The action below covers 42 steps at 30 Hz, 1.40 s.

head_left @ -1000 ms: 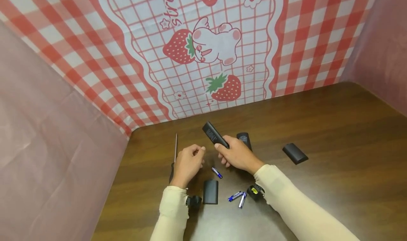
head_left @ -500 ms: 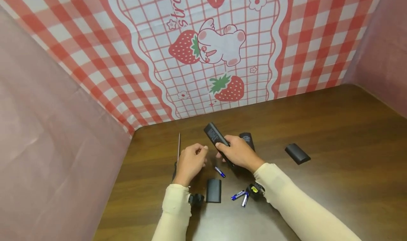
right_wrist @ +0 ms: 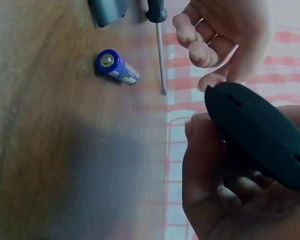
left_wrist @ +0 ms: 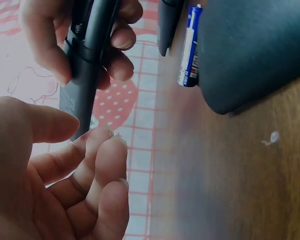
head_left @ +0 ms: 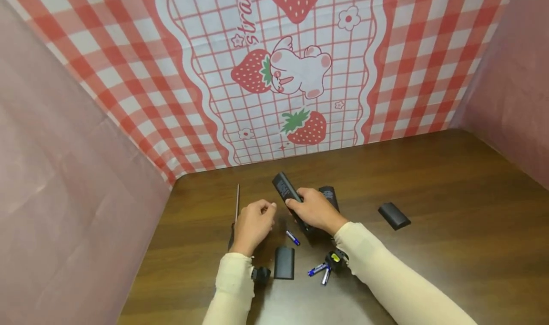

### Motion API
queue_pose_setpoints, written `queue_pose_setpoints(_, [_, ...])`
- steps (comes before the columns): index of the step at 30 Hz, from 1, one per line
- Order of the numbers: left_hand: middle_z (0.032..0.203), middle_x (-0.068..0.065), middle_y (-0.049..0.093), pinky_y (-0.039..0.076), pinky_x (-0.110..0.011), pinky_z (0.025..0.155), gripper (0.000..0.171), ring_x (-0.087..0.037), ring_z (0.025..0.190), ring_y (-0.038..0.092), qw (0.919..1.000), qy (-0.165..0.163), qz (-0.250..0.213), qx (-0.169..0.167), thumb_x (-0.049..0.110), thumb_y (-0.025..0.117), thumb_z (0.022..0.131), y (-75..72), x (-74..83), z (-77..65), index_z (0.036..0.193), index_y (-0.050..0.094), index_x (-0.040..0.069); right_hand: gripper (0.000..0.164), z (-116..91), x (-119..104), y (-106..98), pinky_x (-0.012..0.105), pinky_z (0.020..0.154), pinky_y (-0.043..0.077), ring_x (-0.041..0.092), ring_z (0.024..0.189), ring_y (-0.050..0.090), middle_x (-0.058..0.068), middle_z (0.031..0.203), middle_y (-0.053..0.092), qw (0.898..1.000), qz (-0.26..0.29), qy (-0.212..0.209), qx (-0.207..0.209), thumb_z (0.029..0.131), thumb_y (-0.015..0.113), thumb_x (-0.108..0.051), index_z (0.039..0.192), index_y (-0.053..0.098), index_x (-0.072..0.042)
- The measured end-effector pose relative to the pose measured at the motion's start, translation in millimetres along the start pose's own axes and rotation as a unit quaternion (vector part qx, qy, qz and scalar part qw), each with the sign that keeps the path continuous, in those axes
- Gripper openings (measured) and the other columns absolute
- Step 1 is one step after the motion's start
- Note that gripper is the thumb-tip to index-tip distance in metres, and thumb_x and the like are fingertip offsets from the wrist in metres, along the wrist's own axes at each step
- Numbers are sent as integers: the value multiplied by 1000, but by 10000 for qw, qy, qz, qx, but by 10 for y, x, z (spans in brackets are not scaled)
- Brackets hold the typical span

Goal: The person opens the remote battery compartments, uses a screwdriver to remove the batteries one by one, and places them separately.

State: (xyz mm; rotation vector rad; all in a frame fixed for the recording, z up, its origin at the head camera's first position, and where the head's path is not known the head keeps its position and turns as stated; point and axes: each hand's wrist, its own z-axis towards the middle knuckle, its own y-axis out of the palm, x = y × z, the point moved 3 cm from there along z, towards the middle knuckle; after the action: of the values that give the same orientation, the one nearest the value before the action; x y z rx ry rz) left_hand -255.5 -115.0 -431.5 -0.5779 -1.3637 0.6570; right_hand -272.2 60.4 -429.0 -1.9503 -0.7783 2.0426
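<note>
My right hand (head_left: 315,209) grips a black remote control (head_left: 285,187) above the table, with printed text on its upturned face. In the left wrist view, a spring shows in the open battery compartment of this remote control (left_wrist: 85,70). My left hand (head_left: 253,225) is just left of it, fingers loosely curled, nothing visible between them. In that view the left thumb and forefinger lie near the remote's end; whether they touch it I cannot tell. A blue and silver battery (head_left: 293,238) lies on the table between the hands.
Two more batteries (head_left: 317,269) lie near my right wrist. One black cover (head_left: 284,263) is close to me, another cover (head_left: 394,216) far right. A second remote (head_left: 329,196) lies behind my right hand. A screwdriver (head_left: 238,201) lies beside my left hand. Patterned cloth (head_left: 300,77) hangs behind.
The remote in my right hand has turned slightly, and the fingers beneath it are now mostly hidden in the head view. My left hand keeps its pose. The head view has shifted a little.
</note>
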Motion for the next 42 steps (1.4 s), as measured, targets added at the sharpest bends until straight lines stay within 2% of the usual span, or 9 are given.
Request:
queue_pose_setpoints(4, [59, 14, 61, 43, -36, 57, 29, -10, 54, 59, 9998, 57, 164, 13, 41, 58, 98, -4, -20, 12, 86, 74, 20, 27, 75, 0, 21, 31, 53, 46, 18, 58, 55, 7, 74, 60, 9986, -514, 71, 50, 99, 60, -31, 98, 65, -4])
queue_pose_setpoints(9, [63, 15, 62, 45, -39, 61, 25, -11, 60, 58, 9984, 97, 511, 208, 41, 58, 97, -23, -29, 29, 84, 73, 25, 30, 208, -58, 33, 31, 54, 44, 19, 58, 56, 7, 74, 61, 9943, -1048, 71, -205, 99, 59, -33, 93, 67, -5])
queue_pose_setpoints(15, [73, 14, 65, 48, -44, 65, 22, -13, 67, 61, 9936, 247, 1007, 438, 39, 59, 97, -21, -46, 28, 84, 73, 27, 32, 353, -138, 58, 32, 60, 46, 20, 65, 58, 7, 77, 63, 9872, -1537, -44, -415, 98, 62, -34, 98, 68, -2])
queue_pose_setpoints(22, [75, 12, 67, 48, -45, 65, 22, -15, 68, 62, 9929, 250, 1093, 407, 38, 59, 97, 7, -66, 4, 85, 73, 26, 32, 420, -147, 93, 31, 61, 48, 19, 68, 60, 8, 80, 63, 9861, -1548, 47, -600, 97, 66, -31, 101, 67, 0])
queue_pose_setpoints(32, [76, 10, 67, 48, -44, 63, 22, -18, 69, 62, 9927, 264, 1121, 355, 38, 59, 97, -20, -75, 36, 84, 73, 26, 30, 561, -63, 126, 31, 62, 48, 20, 70, 60, 8, 80, 64, 9869, -1579, 196, -255, 93, 69, -30, 90, 69, 0])
queue_pose_setpoints(37, [79, 9, 68, 48, -46, 65, 22, -20, 73, 65, 9927, 226, 1137, 332, 40, 59, 97, -34, -100, 36, 84, 73, 28, 30, 590, -22, 171, 31, 61, 47, 19, 69, 59, 7, 77, 64, 9857, -1633, 331, -245, 93, 69, -31, 86, 69, -1])
queue_pose_setpoints(42, [82, 6, 70, 48, -46, 64, 22, -23, 77, 67, 9926, 230, 1135, 379, 40, 59, 97, -57, -117, 43, 85, 73, 28, 31, 598, 7, 214, 32, 63, 47, 20, 70, 58, 7, 77, 64, 9854, -1646, 377, -205, 93, 69, -31, 88, 70, 0])
